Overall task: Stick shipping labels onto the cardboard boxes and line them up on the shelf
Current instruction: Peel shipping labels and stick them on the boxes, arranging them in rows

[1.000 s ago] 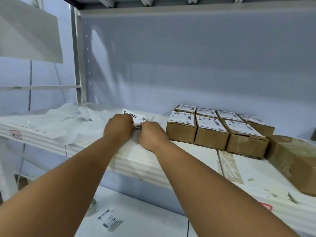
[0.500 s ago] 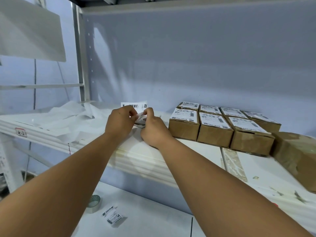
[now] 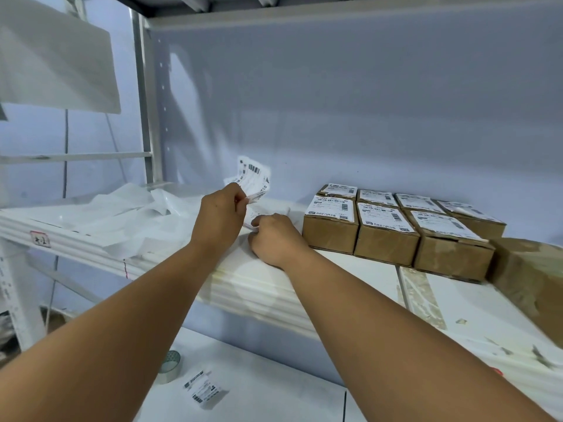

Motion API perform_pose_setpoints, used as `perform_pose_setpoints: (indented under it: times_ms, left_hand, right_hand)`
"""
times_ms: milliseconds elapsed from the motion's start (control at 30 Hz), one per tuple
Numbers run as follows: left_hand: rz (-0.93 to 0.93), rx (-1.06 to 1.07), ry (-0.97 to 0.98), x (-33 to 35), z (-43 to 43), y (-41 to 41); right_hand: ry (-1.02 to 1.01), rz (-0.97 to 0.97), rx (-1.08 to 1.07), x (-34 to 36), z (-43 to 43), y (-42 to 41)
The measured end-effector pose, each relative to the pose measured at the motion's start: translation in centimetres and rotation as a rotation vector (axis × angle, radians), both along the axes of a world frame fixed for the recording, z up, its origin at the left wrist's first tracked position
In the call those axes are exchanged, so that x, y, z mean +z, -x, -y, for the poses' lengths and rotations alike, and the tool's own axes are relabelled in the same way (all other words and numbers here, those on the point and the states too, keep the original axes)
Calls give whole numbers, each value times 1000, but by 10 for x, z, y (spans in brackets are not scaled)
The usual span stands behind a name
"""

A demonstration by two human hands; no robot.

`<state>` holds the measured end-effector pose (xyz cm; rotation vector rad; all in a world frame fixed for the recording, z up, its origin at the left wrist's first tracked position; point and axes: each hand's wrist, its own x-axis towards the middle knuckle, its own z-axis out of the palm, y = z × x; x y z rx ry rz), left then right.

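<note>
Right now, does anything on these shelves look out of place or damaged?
Loose white backing paper lies heaped on the shelf at left; a stray label lies on the lower surface beside a tape roll; the big box at far right looks torn and scuffed. The labelled boxes sit in tidy rows.

Red-edged tag [image 3: 41, 240] on the shelf [image 3: 91, 254] lip, well left of the left hand [image 3: 221, 214]: handwritten, maybe "4-2". Print on shipping labels [image 3: 333, 207] right of the right hand [image 3: 274, 236]: barcodes, text unreadable.
</note>
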<state>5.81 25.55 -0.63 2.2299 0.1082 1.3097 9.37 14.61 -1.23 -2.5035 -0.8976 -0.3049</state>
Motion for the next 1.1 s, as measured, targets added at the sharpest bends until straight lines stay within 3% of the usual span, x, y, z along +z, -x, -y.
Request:
perform_pose_setpoints:
  times_ms: [133, 300, 567, 733, 800, 967, 1100]
  left_hand:
    - [88, -9, -61, 2, 5, 5]
    - [94, -6, 121, 4, 11, 24]
    - [-94, -275, 409, 3, 8, 29]
    - [-93, -353, 523, 3, 7, 27]
    - [-71, -323, 469, 3, 10, 28]
    - [-78, -208, 107, -1, 14, 30]
    - [-29, -188, -27, -2, 13, 29]
  right_hand:
    - [-313, -24, -8, 9, 6, 8]
    - [-778, -321, 82, 16, 2, 18]
    - [-905, -530, 144, 16, 9, 16]
    - [-890, -565, 68, 15, 9, 13]
    - [-864, -558, 46, 16, 9, 15]
    - [-844, -514, -3, 16, 11, 15]
    - [-844, -501, 11, 15, 10, 15]
